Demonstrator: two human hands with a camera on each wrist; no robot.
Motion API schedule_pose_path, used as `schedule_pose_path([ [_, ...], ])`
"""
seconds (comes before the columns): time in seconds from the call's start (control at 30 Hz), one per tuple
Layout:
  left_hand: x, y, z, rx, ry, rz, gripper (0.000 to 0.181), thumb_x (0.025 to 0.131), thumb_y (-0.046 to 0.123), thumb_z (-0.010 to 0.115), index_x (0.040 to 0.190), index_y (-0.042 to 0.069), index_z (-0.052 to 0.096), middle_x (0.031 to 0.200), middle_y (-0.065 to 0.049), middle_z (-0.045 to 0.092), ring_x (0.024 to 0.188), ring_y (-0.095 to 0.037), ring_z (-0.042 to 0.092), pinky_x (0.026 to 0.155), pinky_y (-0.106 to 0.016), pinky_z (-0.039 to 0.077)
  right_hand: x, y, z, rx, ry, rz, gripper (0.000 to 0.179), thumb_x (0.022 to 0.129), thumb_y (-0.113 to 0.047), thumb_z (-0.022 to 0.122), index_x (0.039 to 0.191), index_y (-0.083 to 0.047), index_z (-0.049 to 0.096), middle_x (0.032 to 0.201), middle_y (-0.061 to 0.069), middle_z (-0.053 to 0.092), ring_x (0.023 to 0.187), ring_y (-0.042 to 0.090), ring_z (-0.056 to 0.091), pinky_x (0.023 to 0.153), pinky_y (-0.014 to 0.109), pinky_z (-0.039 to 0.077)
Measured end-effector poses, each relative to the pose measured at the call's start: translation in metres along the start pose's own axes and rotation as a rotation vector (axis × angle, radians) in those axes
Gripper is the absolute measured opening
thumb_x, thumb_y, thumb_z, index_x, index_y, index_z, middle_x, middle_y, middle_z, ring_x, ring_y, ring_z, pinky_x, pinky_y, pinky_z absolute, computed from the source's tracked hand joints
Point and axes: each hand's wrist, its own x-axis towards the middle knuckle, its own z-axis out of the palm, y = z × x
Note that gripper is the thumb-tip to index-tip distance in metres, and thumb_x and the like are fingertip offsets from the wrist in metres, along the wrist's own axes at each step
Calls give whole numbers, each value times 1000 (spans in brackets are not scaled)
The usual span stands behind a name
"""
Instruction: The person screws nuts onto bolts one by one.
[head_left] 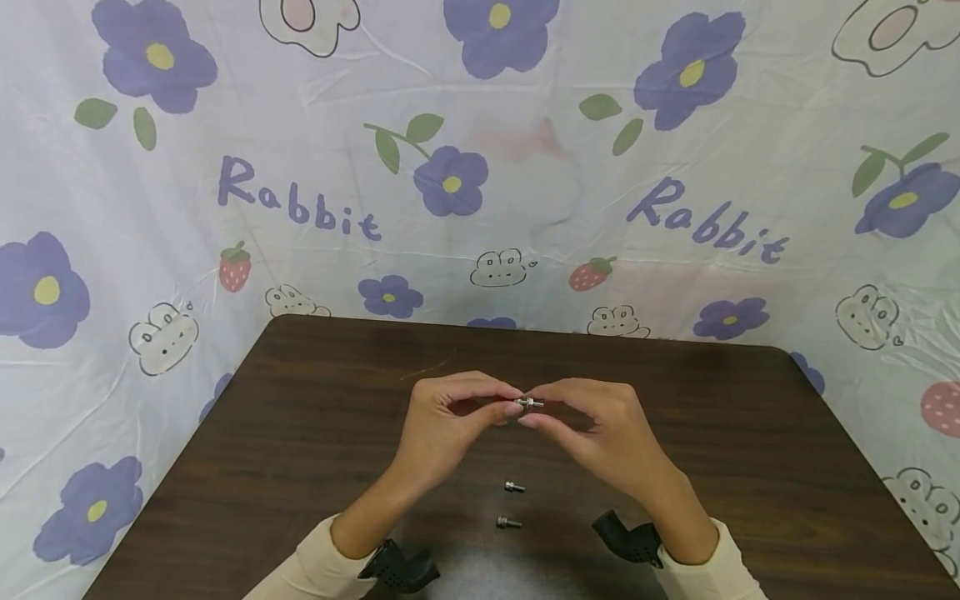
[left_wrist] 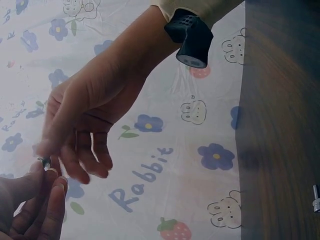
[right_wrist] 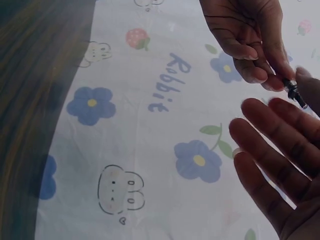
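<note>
My left hand pinches a small metal screw between thumb and index finger, above the table. The screw points to the right, with a ring-like part around its shank; its left end is hidden by my fingertips. Around its right end, the thumb and index finger of my right hand stand slightly apart, fingertips close to it. In the right wrist view the other fingers of my right hand are spread and nearly straight. Two more screws, an upper screw and a lower screw, lie below the hands.
The dark wooden table has rounded far corners. Behind it hangs a pale cloth printed with flowers, rabbits and strawberries. Each wrist wears a black camera mount, one left mount and one right mount, near the table surface.
</note>
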Motion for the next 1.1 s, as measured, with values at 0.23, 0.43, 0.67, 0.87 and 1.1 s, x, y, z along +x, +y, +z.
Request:
schedule_pose_path([
  [0.23, 1, 1, 0, -5, 0, -8, 10, 87, 3, 79, 97, 3, 80, 92, -5, 76, 76, -21, 71, 67, -36, 62, 1, 1, -1, -13, 12, -34, 26, 98, -26, 69, 107, -3, 75, 98, 9, 76, 86, 21, 75, 78, 23, 59],
  [0.43, 1, 1, 1, -9, -5, -7, 9, 87, 4, 79, 97, 3, 80, 92, -5, 76, 76, -21, 71, 67, -36, 62, 2, 1, 0, -5, 25, -65, 25, 100, -27, 67, 102, -4, 76, 94, 6, 76, 83, 19, 74, 79, 23, 59],
  [0.67, 0, 0, 2, -12, -8, -7, 10, 88, 4, 79, 97, 3, 80, 92, -5, 76, 76, -20, 71, 67, -36, 62, 1, 0, -2, -4, -1, -16, 28, 100, -31, 66, 102, -5, 77, 96, 6, 77, 84, 19, 75, 76, 26, 60],
  [0.87, 1, -1, 2, -20, 3, -9, 10, 87, 3, 80, 97, 3, 80, 92, -6, 76, 75, -29, 71, 67, -37, 62, 1, 1, -3, -4, 15, -57, 25, 98, -26, 69, 107, -3, 75, 98, 8, 76, 85, 20, 75, 77, 24, 59],
  [1.1, 0, -1, 2, -16, 0, -2, 10, 86, 2, 79, 96, 2, 80, 91, -6, 76, 74, -33, 70, 66, -36, 62, 3, 2, -2, -2, 30, -92, 21, 99, -26, 68, 100, -7, 77, 93, 2, 76, 83, 17, 74, 78, 25, 59],
])
